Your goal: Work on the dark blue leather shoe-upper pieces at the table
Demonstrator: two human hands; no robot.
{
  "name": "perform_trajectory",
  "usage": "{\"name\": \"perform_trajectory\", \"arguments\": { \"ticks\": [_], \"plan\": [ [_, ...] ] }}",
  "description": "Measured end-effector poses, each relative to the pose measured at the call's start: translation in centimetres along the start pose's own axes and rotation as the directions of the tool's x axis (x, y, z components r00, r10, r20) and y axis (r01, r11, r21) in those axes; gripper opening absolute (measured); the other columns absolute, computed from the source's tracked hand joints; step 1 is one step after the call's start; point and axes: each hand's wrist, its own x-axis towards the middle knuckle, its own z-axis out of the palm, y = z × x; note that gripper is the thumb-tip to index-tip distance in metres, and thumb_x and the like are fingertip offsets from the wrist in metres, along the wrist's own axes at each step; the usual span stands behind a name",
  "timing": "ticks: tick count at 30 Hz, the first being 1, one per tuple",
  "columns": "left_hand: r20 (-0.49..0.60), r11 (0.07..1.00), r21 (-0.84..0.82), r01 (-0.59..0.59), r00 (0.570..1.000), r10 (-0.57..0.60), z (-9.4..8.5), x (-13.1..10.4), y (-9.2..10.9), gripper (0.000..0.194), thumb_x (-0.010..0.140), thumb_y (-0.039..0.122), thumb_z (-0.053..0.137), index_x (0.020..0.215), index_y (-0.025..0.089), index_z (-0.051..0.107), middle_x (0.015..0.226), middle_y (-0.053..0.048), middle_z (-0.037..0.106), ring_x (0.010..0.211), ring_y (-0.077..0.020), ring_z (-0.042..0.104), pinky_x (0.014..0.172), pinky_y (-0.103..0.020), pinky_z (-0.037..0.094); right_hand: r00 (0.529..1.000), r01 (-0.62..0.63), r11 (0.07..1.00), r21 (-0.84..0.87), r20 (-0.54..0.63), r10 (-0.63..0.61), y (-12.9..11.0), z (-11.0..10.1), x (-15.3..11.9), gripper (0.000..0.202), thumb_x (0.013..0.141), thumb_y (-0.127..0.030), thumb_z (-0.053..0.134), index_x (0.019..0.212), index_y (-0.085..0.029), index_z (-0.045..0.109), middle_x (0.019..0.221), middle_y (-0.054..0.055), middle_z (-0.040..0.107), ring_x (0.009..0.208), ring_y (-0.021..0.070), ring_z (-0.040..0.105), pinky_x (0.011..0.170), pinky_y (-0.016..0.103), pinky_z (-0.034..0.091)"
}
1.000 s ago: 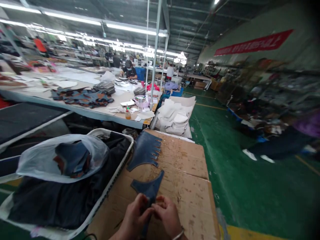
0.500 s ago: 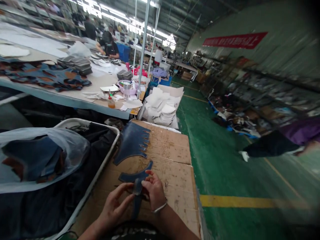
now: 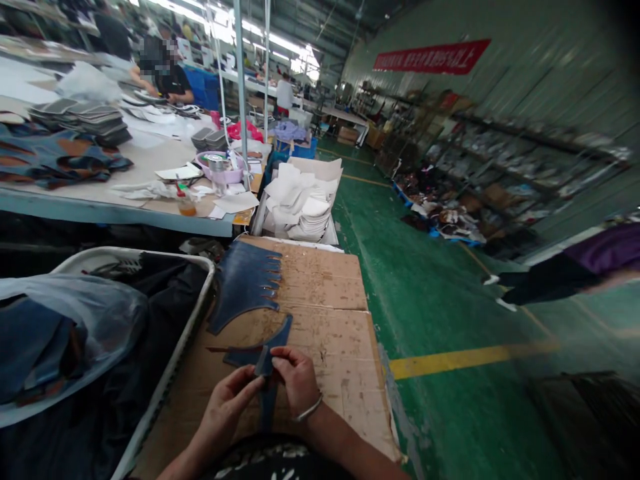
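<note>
Blue leather strip [image 3: 267, 393] between hands [image 3: 265, 393]

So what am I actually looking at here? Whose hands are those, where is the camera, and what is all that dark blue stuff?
The camera sits on a person's head, looking forward and down, so the two bare hands at the bottom are that person's own. The left hand and the right hand, which wears a bracelet, together pinch a narrow dark blue cut piece. It lies on a sheet of cardboard that serves as a worktop. Farther up the cardboard lies a larger blue piece with a toothed edge. To the left is a white-rimmed bin of dark material and a plastic bag. Other people work at long tables behind.
</note>
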Motion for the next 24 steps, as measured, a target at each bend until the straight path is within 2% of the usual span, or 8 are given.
{"name": "perform_trajectory", "arguments": {
  "ticks": [3, 6, 8, 11, 13, 17, 19, 24],
  "plan": [
    [0.007, 1.0, -0.009, -0.006, 1.0, 0.006, 0.3, -0.2, -0.1, 0.025, 0.08, 0.041, 0.073, 0.088, 0.016, 0.072, 0.085, -0.003, 0.072, 0.086, -0.0185, 0.062, 0.083, -0.025, 0.046, 1.0, 0.017, 1.0, -0.012, 0.004, -0.017, 0.2, -0.6, -0.1, 0.029, 0.06, -0.036, 0.076, 0.08, -0.016, 0.069, 0.067, 0.0, 0.068, 0.057, 0.015, 0.062, 0.055, 0.028, 0.054],
    [-0.014, 0.999, -0.046, 0.021, 1.0, -0.021, 1.0, -0.4, 0.7, 0.023, 0.077, 0.036, 0.074, 0.086, 0.016, 0.071, 0.08, -0.002, 0.07, 0.078, -0.0164, 0.059, 0.075, -0.024, 0.046, 0.998, 0.046, 0.998, -0.045, 0.047, -0.044, 0.1, -1.2, -0.5, 0.029, 0.066, -0.04, 0.076, 0.082, -0.017, 0.069, 0.069, 0.0, 0.069, 0.059, 0.0141, 0.063, 0.061, 0.029, 0.055],
    [-0.061, 0.996, -0.078, 0.046, 0.997, -0.051, 1.4, -0.4, 1.2, 0.022, 0.075, 0.035, 0.074, 0.085, 0.016, 0.07, 0.077, -0.001, 0.068, 0.074, -0.0159, 0.058, 0.07, -0.024, 0.047, 0.988, 0.057, 0.997, -0.045, 0.143, -0.05, 0.1, -1.5, -1.0, 0.038, 0.069, -0.044, 0.076, 0.096, -0.018, 0.069, 0.079, 0.001, 0.071, 0.069, 0.0155, 0.066, 0.065, 0.029, 0.056],
    [-0.108, 0.995, -0.085, 0.058, 0.992, -0.067, 1.7, -0.5, 1.2, 0.022, 0.072, 0.034, 0.075, 0.081, 0.015, 0.069, 0.071, 0.001, 0.065, 0.067, -0.0147, 0.056, 0.064, -0.024, 0.047, 0.953, 0.124, 0.986, -0.11, 0.29, -0.087, 0.0, -1.6, -1.7, 0.063, 0.063, -0.038, 0.083, 0.119, -0.022, 0.062, 0.094, 0.002, 0.073, 0.083, 0.0179, 0.068, 0.072, 0.03, 0.056],
    [-0.12, 0.996, -0.06, 0.064, 0.99, -0.071, 1.6, -0.5, 0.8, 0.024, 0.069, 0.036, 0.077, 0.078, 0.015, 0.069, 0.07, 0.001, 0.065, 0.066, -0.0147, 0.056, 0.063, -0.023, 0.047, 0.951, 0.195, 0.956, -0.218, 0.282, -0.129, -0.1, -1.6, -2.1, 0.062, 0.062, -0.032, 0.083, 0.12, -0.021, 0.063, 0.092, 0.002, 0.073, 0.08, 0.0171, 0.067, 0.074, 0.03, 0.055],
    [-0.126, 0.998, -0.005, 0.057, 0.99, -0.057, 1.5, -0.6, 0.4, 0.027, 0.068, 0.038, 0.079, 0.078, 0.014, 0.07, 0.074, -0.001, 0.068, 0.074, -0.016, 0.059, 0.069, -0.022, 0.047, 0.962, 0.267, 0.873, -0.409, 0.171, -0.214, -0.4, -1.8, -2.2, 0.039, 0.071, -0.028, 0.073, 0.108, -0.019, 0.073, 0.072, -0.002, 0.064, 0.062, 0.0123, 0.055, 0.064, 0.026, 0.05],
    [-0.096, 0.997, -0.009, 0.072, 0.993, -0.073, 1.5, -0.7, 0.5, 0.028, 0.069, 0.04, 0.079, 0.08, 0.015, 0.07, 0.076, -0.001, 0.068, 0.073, -0.0162, 0.059, 0.069, -0.023, 0.048, 0.955, 0.296, 0.828, -0.477, 0.174, -0.242, -0.6, -2.0, -2.1, 0.038, 0.072, -0.026, 0.07, 0.11, -0.021, 0.074, 0.07, -0.002, 0.061, 0.061, 0.0117, 0.052, 0.06, 0.025, 0.047],
    [-0.023, 0.991, 0.066, 0.118, 0.993, -0.116, 1.4, -0.8, 0.8, 0.035, 0.074, 0.049, 0.075, 0.077, 0.015, 0.068, 0.075, -0.001, 0.067, 0.073, -0.0165, 0.058, 0.068, -0.023, 0.047, 0.929, 0.369, 0.74, -0.563, 0.241, -0.281, -0.7, -2.3, -1.9, 0.042, 0.076, -0.023, 0.064, 0.117, -0.02, 0.071, 0.068, -0.003, 0.058, 0.061, 0.0115, 0.053, 0.064, 0.026, 0.048]
  ]
}}
